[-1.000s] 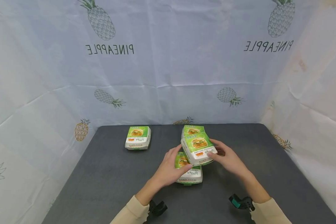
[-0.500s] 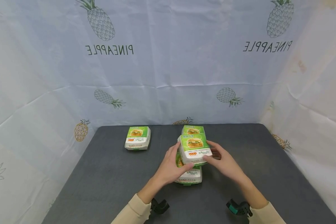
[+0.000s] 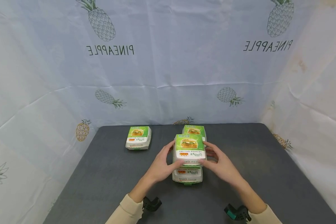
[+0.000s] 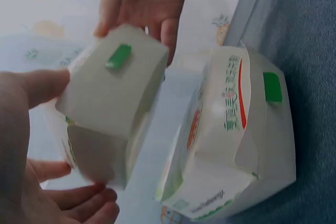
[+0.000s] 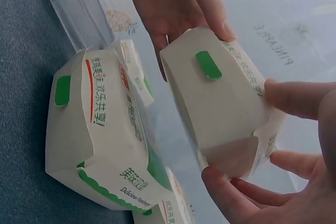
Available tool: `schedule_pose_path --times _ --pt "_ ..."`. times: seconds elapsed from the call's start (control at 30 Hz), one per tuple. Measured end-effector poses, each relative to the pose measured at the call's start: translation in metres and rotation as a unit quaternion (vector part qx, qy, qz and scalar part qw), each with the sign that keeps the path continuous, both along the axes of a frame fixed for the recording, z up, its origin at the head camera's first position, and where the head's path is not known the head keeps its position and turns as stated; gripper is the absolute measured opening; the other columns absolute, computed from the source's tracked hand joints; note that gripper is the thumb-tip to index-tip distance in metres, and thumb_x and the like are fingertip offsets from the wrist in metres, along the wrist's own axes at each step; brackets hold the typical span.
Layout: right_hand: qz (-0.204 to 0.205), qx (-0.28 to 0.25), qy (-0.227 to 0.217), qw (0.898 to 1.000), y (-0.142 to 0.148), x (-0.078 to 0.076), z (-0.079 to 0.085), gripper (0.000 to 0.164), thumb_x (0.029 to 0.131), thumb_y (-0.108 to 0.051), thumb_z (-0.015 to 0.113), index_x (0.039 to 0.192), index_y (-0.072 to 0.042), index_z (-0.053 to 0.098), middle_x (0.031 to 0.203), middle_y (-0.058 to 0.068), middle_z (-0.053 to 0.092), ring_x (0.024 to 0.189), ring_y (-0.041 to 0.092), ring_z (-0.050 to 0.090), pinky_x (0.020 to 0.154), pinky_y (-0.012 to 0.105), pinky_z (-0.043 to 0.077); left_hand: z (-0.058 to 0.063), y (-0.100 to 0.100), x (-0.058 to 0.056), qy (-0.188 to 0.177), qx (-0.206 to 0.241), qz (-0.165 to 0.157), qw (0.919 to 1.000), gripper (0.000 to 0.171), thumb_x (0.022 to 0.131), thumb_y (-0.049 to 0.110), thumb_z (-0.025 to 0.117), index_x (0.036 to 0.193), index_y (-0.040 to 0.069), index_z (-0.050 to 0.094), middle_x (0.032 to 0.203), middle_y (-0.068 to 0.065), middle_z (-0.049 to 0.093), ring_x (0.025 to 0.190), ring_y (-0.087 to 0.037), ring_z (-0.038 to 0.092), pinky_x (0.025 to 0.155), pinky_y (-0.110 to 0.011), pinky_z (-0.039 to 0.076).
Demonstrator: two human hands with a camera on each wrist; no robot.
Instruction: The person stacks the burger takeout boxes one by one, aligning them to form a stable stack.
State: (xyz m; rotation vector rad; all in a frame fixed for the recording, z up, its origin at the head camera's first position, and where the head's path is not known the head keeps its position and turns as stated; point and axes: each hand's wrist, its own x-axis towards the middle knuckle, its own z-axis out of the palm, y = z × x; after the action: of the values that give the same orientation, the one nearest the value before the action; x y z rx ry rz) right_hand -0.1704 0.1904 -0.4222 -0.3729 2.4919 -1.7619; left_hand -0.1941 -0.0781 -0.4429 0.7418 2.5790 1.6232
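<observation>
Green and white printed card forms the held box [image 3: 189, 149], a burger pictured on its lid, and it hangs in the air above a matching near box [image 3: 187, 176], with a gap between the two in both wrist views. Its lid faces up, and a small green tab shows on its pale front wall.

The left hand [image 3: 161, 165] grips its left side, thumb at the front corner and fingers bent along the side and under the edge. The right hand [image 3: 222, 166] mirrors it, pinching the right side between thumb and fingers, with the lower fingers partly hidden.

Beneath, the near box rests on a dark grey table [image 3: 106, 171]. Just behind the held box sits the back box [image 3: 198, 128], partly covered by it; well apart to the left lies the left box [image 3: 138, 137], also lid up.

Cream sleeves [image 3: 127, 210] end at black wrist mounts [image 3: 152, 204]. Around the table hangs pale cloth [image 3: 168, 62] with pineapple drawings and mirrored PINEAPPLE lettering.
</observation>
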Motion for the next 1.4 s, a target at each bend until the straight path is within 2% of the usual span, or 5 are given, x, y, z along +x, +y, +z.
schedule_pose_path --times 0.27,0.67,0.93,1.13,1.4 --pt "0.019 -0.005 0.006 1.000 -0.003 0.003 -0.007 0.081 0.094 -0.026 0.077 0.159 -0.013 0.030 0.149 0.020 0.039 0.134 0.040 0.046 0.097 0.038 0.052 -0.008 -0.011 0.003 0.000 0.008 -0.025 0.9997 0.080 0.096 0.036 0.071 0.161 0.017 0.029 0.155 -0.002 0.042 0.140 -0.019 0.042 0.114 -0.049 0.035" --pt "0.037 -0.016 0.018 0.999 -0.001 0.005 -0.026 0.081 0.094 -0.022 0.077 0.159 -0.014 0.030 0.152 0.020 0.038 0.134 0.043 0.045 0.095 0.039 0.053 -0.025 -0.010 0.005 -0.021 0.025 -0.045 0.9985 0.082 0.097 0.033 0.071 0.161 0.018 0.024 0.154 -0.002 0.037 0.141 -0.017 0.040 0.115 -0.046 0.035" --pt "0.033 -0.011 -0.007 0.999 -0.002 0.007 -0.030 0.086 0.093 -0.024 0.077 0.161 -0.016 0.025 0.155 0.021 0.034 0.139 0.047 0.038 0.094 0.042 0.053 -0.030 -0.010 0.007 -0.044 0.039 -0.050 0.9970 0.084 0.097 0.031 0.071 0.162 0.021 0.019 0.158 -0.003 0.031 0.139 -0.018 0.041 0.110 -0.048 0.041" --pt "0.031 -0.013 -0.017 0.999 -0.003 0.007 -0.035 0.088 0.093 -0.023 0.077 0.162 -0.018 0.023 0.152 0.022 0.035 0.140 0.048 0.037 0.094 0.045 0.053 -0.031 -0.010 0.010 -0.066 0.023 -0.047 0.9964 0.085 0.098 0.038 0.068 0.163 0.022 0.016 0.160 -0.005 0.028 0.141 -0.022 0.039 0.109 -0.050 0.042" --pt "0.036 -0.017 -0.014 0.999 -0.002 0.006 -0.034 0.087 0.093 -0.022 0.077 0.162 -0.016 0.023 0.152 0.023 0.035 0.138 0.047 0.041 0.094 0.044 0.053 -0.032 -0.010 0.011 -0.061 0.011 -0.043 0.9972 0.085 0.099 0.041 0.066 0.163 0.025 0.014 0.158 -0.005 0.031 0.139 -0.025 0.044 0.104 -0.051 0.045"
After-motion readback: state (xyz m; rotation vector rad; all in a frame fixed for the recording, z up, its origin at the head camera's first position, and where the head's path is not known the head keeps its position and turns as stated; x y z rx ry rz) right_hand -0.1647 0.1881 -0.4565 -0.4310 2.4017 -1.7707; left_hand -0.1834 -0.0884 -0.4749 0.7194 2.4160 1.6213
